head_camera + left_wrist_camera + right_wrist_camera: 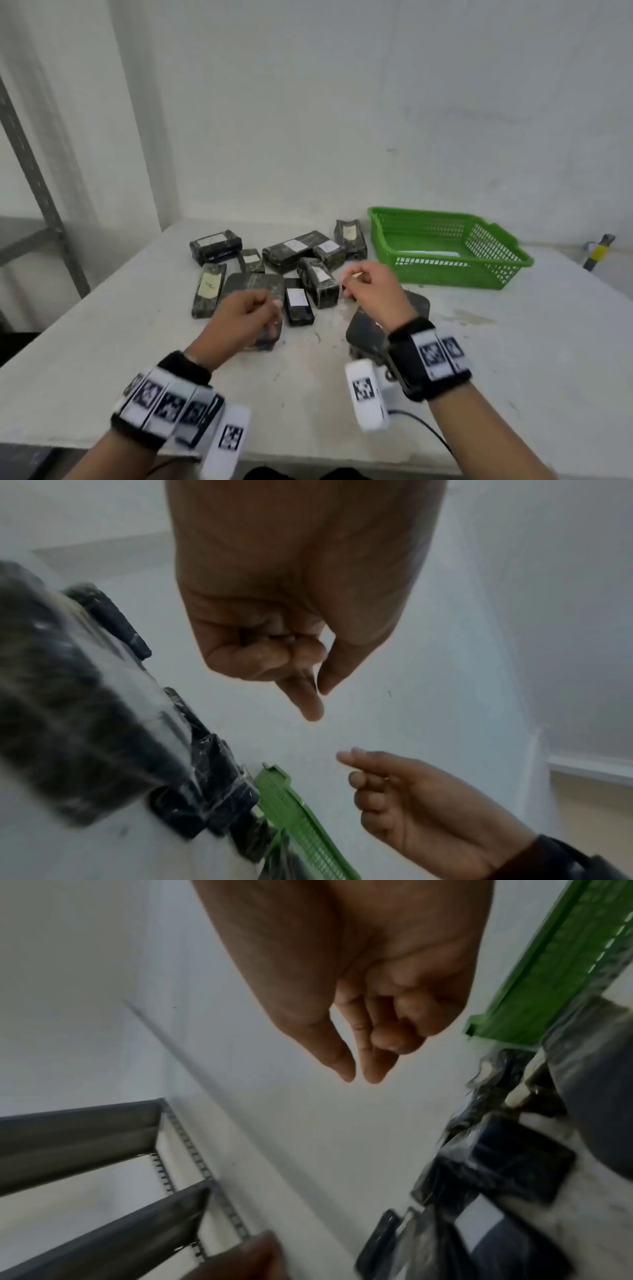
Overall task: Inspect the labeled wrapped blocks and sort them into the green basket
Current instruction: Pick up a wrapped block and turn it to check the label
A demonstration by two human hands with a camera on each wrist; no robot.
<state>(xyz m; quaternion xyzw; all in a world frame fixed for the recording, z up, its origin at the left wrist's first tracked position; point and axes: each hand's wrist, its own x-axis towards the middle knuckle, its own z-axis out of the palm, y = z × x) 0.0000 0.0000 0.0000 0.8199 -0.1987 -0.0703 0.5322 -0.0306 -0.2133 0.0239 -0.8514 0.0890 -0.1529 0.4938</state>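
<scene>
Several dark wrapped blocks with white labels lie in a loose pile mid-table, among them a small black one (298, 305) and a long mottled one (209, 289). The green basket (455, 274) stands at the back right, holding no blocks. My left hand (270, 308) (316, 702) hovers over a flat dark block (253, 284), fingers loosely curled, holding nothing. Near a tilted block (318, 286) my right hand (352, 284) (359, 1079) hangs with thumb and forefinger close together and nothing between them. Another dark block (366, 332) lies under the right wrist.
A grey metal rack (41, 192) stands left of the table. At the far right edge lies a tool with a yellow band (597, 251). A white wall runs behind the table. A black cable (428, 428) trails off the front edge.
</scene>
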